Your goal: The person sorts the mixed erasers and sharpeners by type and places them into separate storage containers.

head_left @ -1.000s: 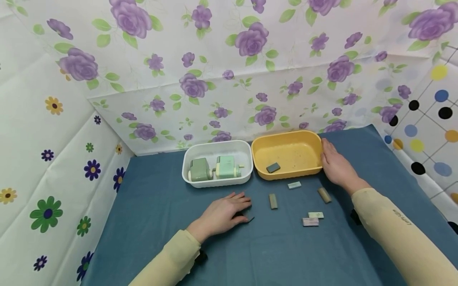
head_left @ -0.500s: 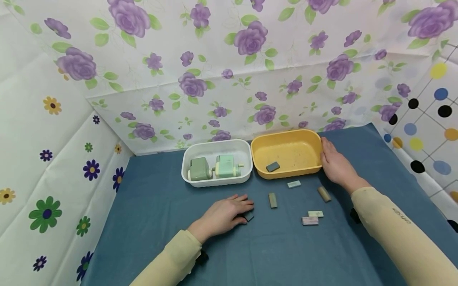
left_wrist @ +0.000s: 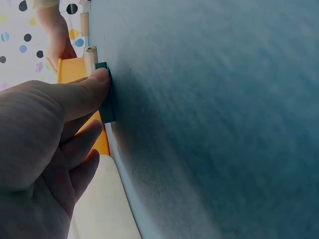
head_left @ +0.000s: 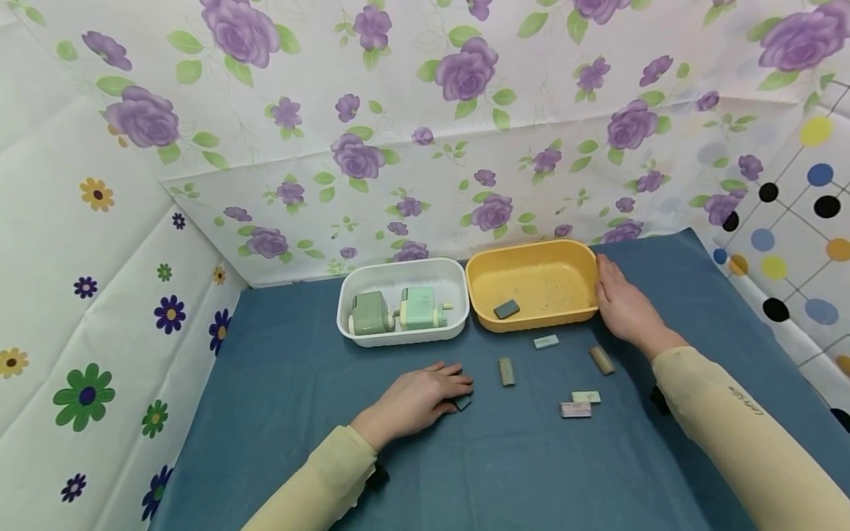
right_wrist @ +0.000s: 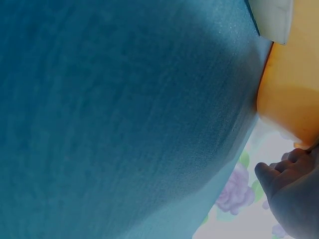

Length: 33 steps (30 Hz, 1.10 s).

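Note:
My left hand (head_left: pixel 415 402) is low over the cloth, in front of the white tray. Between its thumb and fingers it pinches a dark teal eraser (left_wrist: pixel 106 97), partly covered by the fingers in the head view. At the right end of the yellow tray (head_left: pixel 544 322), my right hand (head_left: pixel 627 306) rests its straight fingers against the outer wall. One dark grey eraser (head_left: pixel 507 310) lies inside that tray. On the cloth lie an olive eraser (head_left: pixel 507 372), a pale blue one (head_left: pixel 546 342), a brown eraser (head_left: pixel 602 361), a pale green eraser (head_left: pixel 586 397) and a pink eraser (head_left: pixel 575 410).
A white tray (head_left: pixel 403 340) stands against the yellow one on its left. It holds a dark green pencil sharpener (head_left: pixel 370 315) and a mint pencil sharpener (head_left: pixel 418 308), both with cranks. Behind the blue cloth (head_left: pixel 505 472) rises a flowered sheet (head_left: pixel 425 184).
My left hand has shifted slightly to the right, and more of the dark eraser shows between thumb and fingers. The right hand stays against the yellow tray.

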Motion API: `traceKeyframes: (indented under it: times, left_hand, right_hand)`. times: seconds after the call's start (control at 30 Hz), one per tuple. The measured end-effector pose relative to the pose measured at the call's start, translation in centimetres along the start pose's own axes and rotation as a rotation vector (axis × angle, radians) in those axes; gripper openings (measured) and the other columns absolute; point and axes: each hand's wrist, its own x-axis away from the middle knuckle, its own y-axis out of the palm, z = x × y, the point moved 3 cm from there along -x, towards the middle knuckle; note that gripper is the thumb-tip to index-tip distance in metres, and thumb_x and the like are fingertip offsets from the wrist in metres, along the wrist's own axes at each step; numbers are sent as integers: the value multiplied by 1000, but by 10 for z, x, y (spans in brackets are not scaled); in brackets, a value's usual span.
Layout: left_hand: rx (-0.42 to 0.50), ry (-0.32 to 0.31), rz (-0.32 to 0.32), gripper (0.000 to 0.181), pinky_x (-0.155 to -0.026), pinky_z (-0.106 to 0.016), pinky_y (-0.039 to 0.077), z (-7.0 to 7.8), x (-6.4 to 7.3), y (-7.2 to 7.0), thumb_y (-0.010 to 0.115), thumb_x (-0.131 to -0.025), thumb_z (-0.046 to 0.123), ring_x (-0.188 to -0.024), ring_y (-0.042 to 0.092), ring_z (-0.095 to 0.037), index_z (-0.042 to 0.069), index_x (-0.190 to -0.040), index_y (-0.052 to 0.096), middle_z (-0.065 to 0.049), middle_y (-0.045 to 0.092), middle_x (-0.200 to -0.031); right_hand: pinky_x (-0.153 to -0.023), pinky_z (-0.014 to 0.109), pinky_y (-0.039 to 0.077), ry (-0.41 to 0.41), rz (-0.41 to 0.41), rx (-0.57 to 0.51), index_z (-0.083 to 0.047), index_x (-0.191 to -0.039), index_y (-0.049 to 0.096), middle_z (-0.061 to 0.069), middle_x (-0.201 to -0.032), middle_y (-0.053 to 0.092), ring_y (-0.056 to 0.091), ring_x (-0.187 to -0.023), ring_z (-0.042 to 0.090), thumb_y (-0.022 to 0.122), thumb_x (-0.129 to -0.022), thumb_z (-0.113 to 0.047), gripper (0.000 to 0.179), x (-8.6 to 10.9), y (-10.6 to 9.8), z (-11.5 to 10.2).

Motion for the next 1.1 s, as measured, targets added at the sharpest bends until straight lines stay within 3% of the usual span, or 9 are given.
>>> traceKeyframes:
  times: [0.6,1.1]
  left_hand:
    - [-10,-16,-15,39,-123,-37,39,2,-2,0,76,-102,20,-149,49,-19,19,-141,73,4,64,-149]
    - [-27,-18,9,37,-120,-36,42,3,-2,-1,77,-101,20,-147,51,-19,19,-138,75,1,67,-145]
  right_hand:
    - [-128,65,11,-3,2,0,0,-169,-9,23,-177,-5,0,-162,46,24,-119,-29,66,2,-2,-1]
    - [-129,63,9,-5,-10,7,1,-168,-9,23,-177,-7,-1,-162,46,23,-119,-29,66,3,-3,-3]
